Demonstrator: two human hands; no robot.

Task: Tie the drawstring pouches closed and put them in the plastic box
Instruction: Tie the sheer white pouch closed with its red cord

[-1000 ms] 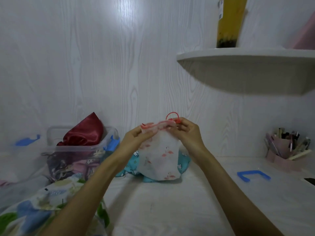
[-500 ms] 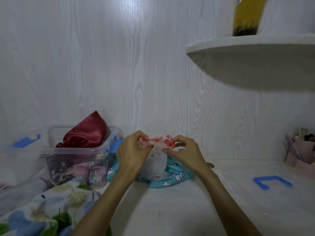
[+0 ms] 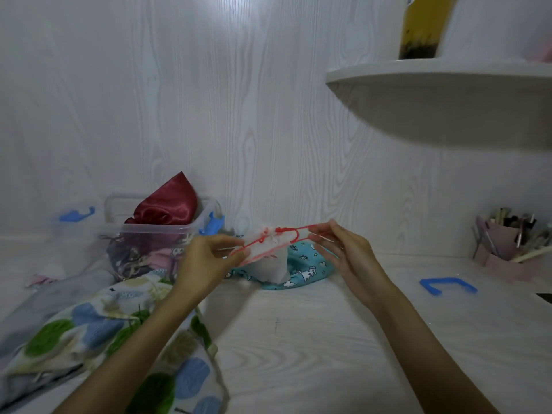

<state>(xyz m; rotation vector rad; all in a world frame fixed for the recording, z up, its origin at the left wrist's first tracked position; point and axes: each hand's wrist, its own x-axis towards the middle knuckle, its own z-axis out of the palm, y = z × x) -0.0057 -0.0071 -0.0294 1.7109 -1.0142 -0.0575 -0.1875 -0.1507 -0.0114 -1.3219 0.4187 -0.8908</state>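
two hands (image 3: 209,258) (image 3: 346,252), one clear plastic box (image 3: 155,231), one white pouch (image 3: 268,264), one pen holder (image 3: 501,246), one shelf (image 3: 433,76).

Two bare forearms, left hand (image 3: 206,258), right hand (image 3: 348,252), sleeveless

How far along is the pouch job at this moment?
Done: a red satin pouch and others sit in the plastic box. In hand: left hand and right hand pull the red drawstring of the white pouch apart. Left: knotting it, boxing it; teal pouch and dotted fabric wait.
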